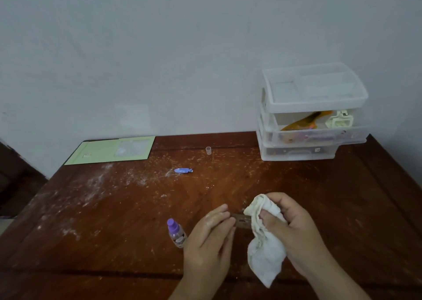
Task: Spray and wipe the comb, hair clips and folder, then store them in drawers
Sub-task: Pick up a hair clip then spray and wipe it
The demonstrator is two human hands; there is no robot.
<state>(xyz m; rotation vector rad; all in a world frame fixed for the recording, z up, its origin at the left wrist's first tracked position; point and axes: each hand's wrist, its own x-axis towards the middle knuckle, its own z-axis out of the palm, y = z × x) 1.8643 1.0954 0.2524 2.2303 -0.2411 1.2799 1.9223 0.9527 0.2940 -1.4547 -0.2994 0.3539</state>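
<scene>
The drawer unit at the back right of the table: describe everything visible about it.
The drawer unit is a small tower of clear, frosted-looking plastic with three stacked drawers, standing upright on the wooden table against the wall. The top drawer looks empty. The middle one is pulled forward and holds an orange comb and a cream claw clip. The bottom drawer is pushed in, its contents too blurred to name. Neither hand touches it.

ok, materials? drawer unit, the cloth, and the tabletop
Drawer unit: translucent plastic, frosted look; the orange item inside shows through the drawer wall.
Cloth: soft off-white woven fabric, probably cotton; it bunches and drapes where the right hand grips it.
Table: reddish-brown wood, apparently varnished, with visible grain and board seams, dusted with white specks.
</scene>
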